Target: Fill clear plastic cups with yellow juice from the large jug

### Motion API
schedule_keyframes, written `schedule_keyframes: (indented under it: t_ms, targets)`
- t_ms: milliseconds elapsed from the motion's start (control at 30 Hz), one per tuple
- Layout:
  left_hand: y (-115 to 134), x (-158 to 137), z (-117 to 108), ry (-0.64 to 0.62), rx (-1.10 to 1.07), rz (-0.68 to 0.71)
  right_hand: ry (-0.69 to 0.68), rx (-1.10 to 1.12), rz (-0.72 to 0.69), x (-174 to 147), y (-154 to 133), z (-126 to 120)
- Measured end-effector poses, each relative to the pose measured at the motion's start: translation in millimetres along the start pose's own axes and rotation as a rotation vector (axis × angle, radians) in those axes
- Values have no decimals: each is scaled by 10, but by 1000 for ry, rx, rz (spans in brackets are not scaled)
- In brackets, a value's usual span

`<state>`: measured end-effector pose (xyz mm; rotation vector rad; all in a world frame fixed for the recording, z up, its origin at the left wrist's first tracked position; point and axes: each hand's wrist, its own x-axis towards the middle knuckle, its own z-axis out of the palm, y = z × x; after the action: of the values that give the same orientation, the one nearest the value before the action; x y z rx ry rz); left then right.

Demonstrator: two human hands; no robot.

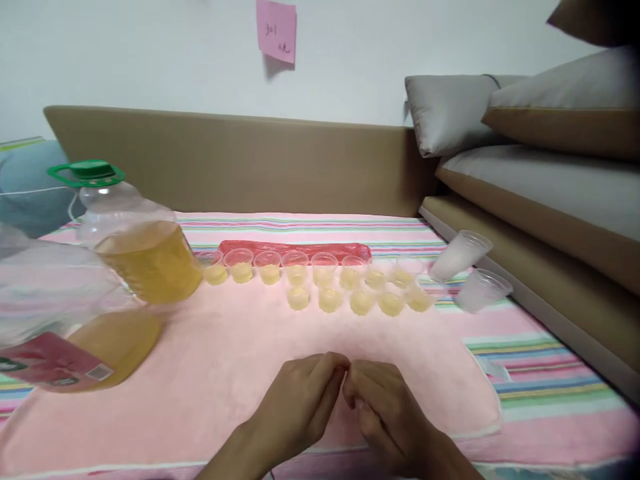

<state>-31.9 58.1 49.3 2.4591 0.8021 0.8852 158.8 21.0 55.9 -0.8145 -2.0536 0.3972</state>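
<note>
Just above the near half of a pink cloth (pixel 225 400), the left hand (pixel 300 397) and the right hand (pixel 393 407) came together knuckle to knuckle, fingers curled shut. Whether anything was pinched between them could not be told.

Straight ahead of the fingers, with bare cloth between, five clear plastic cups (pixel 361 303) of pale yellow liquid made a front row, well apart from both hands. Well to the left stood a plastic jug with a pink label (pixel 55 360), partly full of yellow liquid.

Behind the front row, reaching farther left, ran a longer back row (pixel 270 273) of similar cups. To its right, two nested cup stacks (pixel 463 257) leaned over a striped sheet (pixel 540 393). At its left end was a green-capped jug (pixel 150 267), also partly full; right behind it lay a red plastic bag (pixel 360 252).

Farther back rose a brown panel (pixel 240 160), with grey cushions (pixel 450 113) piled rightward and a pink sticky note (pixel 277 30) on the wall.
</note>
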Motion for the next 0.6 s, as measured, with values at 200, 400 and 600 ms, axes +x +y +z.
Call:
schedule_keyframes:
  t_ms: [200,400,600]
  targets:
    - [4,43,42,-49,34,78,-40,-113,4,-15,87,-136]
    - [134,-4,64,-141,142,214,389,-254,173,-206,555,-680]
    - [182,-155,457,-126,171,471,908,-413,395,-551,1107,-1237]
